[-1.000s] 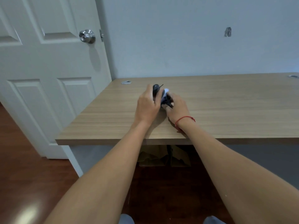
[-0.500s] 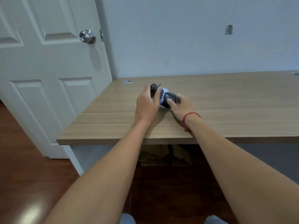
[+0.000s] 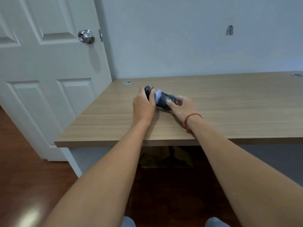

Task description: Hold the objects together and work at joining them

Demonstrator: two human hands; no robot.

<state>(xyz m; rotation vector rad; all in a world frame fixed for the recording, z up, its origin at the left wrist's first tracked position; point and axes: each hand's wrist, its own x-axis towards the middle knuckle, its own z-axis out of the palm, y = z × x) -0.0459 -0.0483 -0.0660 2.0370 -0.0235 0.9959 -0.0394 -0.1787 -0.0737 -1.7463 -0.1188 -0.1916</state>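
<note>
Since half a second ago, the right hand (image 3: 181,107) has slid a little toward 3 o'clock, drawing the dark grey bundle (image 3: 164,101) out longer between the two hands; the left hand (image 3: 143,104) has barely shifted.

Head view: the left hand curls its fingers round the bundle's left end, where a small black knob (image 3: 147,89) and a pale blue patch (image 3: 158,94) show above the knuckles. The right hand pinches the other end, thumb on top, fingers folded behind. What the bundle is I cannot tell; it sits on the wooden desk (image 3: 229,104), just left of centre, toward 12 o'clock from the near edge. A red string (image 3: 190,117) circles the right wrist. At 10 o'clock stands a white door (image 3: 41,79) with a metal knob (image 3: 86,36); a round metal grommet (image 3: 126,82) lies at the desk's far left corner.
</note>
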